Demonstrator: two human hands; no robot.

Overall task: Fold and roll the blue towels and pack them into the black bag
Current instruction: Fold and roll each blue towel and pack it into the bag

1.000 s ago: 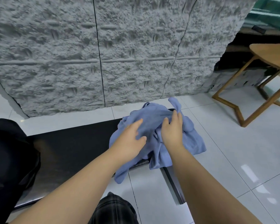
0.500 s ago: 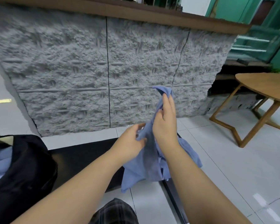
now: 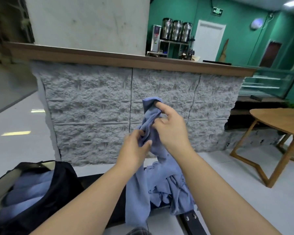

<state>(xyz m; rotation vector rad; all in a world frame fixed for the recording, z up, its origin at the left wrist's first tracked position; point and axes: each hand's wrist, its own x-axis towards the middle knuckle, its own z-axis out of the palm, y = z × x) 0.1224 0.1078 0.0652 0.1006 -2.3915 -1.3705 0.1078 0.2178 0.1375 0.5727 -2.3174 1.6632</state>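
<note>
A crumpled blue towel (image 3: 148,182) hangs in front of me, lifted off a pile of blue towels (image 3: 170,189) on the low black surface (image 3: 98,182). My right hand (image 3: 171,131) pinches the towel's upper part, a corner folding over its fingers. My left hand (image 3: 134,146) grips the cloth just below and to the left. The black bag (image 3: 46,197) stands open at the lower left, with blue towels (image 3: 29,189) inside it.
A grey rough-stone counter front (image 3: 109,116) with a wooden top edge (image 3: 126,60) rises just behind the hands. A round wooden table (image 3: 278,122) stands on the white tile floor at right. Metal urns (image 3: 176,29) sit behind the counter.
Both hands have raised the towel from the pile into the air. The view has tilted up, showing the counter top and the room. The right hand's fingers have shifted along the towel's top corner.
</note>
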